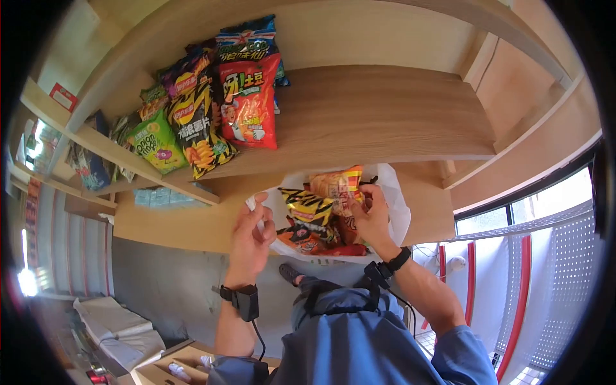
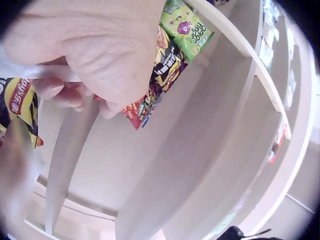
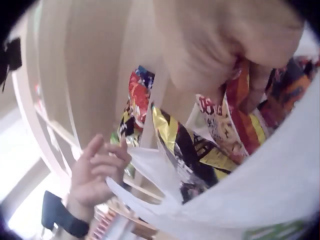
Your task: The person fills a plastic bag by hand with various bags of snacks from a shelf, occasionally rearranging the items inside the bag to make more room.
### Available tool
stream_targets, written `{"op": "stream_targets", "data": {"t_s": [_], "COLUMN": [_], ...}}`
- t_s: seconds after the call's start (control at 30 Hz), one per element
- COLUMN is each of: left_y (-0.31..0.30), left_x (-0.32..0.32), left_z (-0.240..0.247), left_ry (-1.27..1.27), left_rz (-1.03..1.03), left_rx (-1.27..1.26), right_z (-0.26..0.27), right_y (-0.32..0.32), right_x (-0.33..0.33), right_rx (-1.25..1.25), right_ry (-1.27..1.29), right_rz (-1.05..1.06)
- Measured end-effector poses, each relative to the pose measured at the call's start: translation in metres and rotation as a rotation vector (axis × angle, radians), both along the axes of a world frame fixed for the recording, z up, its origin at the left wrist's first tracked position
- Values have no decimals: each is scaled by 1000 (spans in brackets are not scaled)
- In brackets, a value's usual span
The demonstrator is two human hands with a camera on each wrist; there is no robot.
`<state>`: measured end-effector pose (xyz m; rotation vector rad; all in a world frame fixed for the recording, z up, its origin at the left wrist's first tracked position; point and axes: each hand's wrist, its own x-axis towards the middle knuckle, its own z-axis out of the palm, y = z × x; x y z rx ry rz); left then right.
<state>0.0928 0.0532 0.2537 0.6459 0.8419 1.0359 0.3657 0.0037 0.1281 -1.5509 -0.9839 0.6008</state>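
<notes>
A white plastic bag (image 1: 396, 196) full of snack packets stands in front of me at the shelf. My left hand (image 1: 250, 237) grips its left handle with curled fingers; the white strip (image 2: 40, 70) shows in the left wrist view. Over the bag's opening my right hand (image 1: 373, 221) pinches a tan, red and yellow snack packet (image 3: 234, 127) by its edge. Beside that packet, a black and yellow chip packet (image 1: 308, 208) sticks up from the bag. Orange and red packets (image 1: 301, 240) lie lower inside, partly hidden.
On the wooden shelf (image 1: 378, 115) above, several chip packets stand at the left, among them a red one (image 1: 250, 102), a black one (image 1: 199, 128) and a green onion rings packet (image 1: 156, 142). Wooden dividers edge the shelf. An open cardboard box (image 1: 154, 372) sits behind at lower left.
</notes>
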Motion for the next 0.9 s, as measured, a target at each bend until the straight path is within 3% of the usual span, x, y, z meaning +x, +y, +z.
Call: {"op": "stream_targets", "data": {"t_s": [0.07, 0.13, 0.2, 0.27, 0.33, 0.4, 0.53, 0.63, 0.73, 0.83, 0.9], "left_y": [3, 2, 3, -2, -3, -1, -3, -5, -2, -5, -4], "left_x": [0, 2, 3, 1, 1, 4, 12, 11, 2, -8, -12], "left_z": [6, 5, 3, -4, -5, -3, -1, 1, 0, -3, -4], "left_ry": [3, 10, 17, -4, -12, -20, 1, 17, 15, 22, 31], "left_rz": [-41, -36, -41, -46, -56, -76, -93, -92, -65, -16, 6], "left_rx": [0, 1, 4, 26, 30, 43, 35, 41, 54, 48, 50], "right_z": [-6, -28, -38, -45, -2, 11, 33, 28, 11, 13, 61], "right_y": [0, -6, -2, -1, -2, 0, 5, 3, 0, 2, -1], "right_x": [3, 9, 13, 15, 13, 10, -9, -23, -17, 2, 10], "right_rx": [-55, -221, -292, -16, -47, 180, 245, -2, -45, 138, 4], "right_ry": [-31, -343, -193, -159, -258, -547, -498, -374, -363, -465, -477], "right_rz": [12, 217, 193, -27, -13, 48, 258, 352, 423, 378, 405]}}
